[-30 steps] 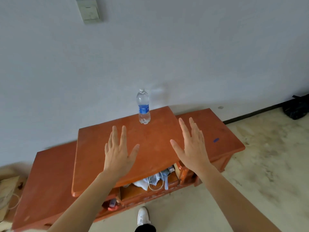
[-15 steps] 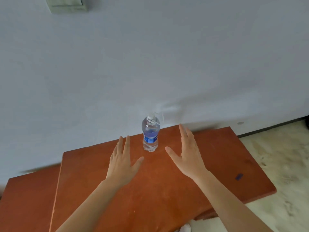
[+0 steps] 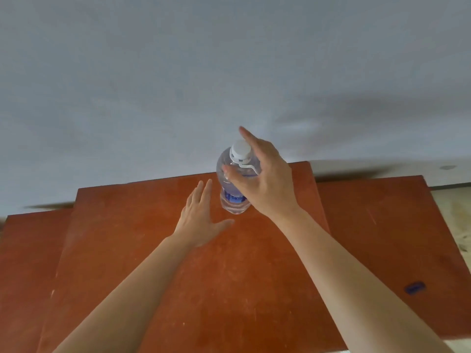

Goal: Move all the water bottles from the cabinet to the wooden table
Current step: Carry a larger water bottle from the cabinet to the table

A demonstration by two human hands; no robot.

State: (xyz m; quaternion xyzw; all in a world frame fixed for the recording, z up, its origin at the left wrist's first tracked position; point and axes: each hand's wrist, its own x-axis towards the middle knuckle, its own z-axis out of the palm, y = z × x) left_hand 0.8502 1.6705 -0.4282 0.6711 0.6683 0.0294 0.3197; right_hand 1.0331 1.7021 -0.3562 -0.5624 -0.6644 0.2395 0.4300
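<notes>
Water bottle (image 3: 233,203): a clear plastic bottle with a white cap (image 3: 240,149) and a blue label (image 3: 232,197), standing upright on the raised middle slab of a reddish-brown wooden top (image 3: 178,289), towards its far edge and close to the pale grey wall (image 3: 178,72).

Right hand (image 3: 265,184): reaching in from the right and set about the bottle's shoulder and neck. The thumb (image 3: 226,173) lies across the near-left side of the shoulder; the index finger (image 3: 246,135) runs straight up past the cap. The other fingers are hidden behind the bottle, so whether the grip has closed cannot be told.

Left hand (image 3: 201,220): spread flat, palm down, low over the slab just left of the bottle's base. Its fingers are straight and close together, the thumb angled out towards the bottle. It holds nothing and does not touch the bottle; whether it rests on the wood cannot be told.

Lower wings of the same top extend at the left (image 3: 30,250) and the right (image 3: 382,225). A small blue mark (image 3: 415,287) sits on the right wing, well apart from the bottle. A strip of light floor (image 3: 456,207) shows at the right edge.
</notes>
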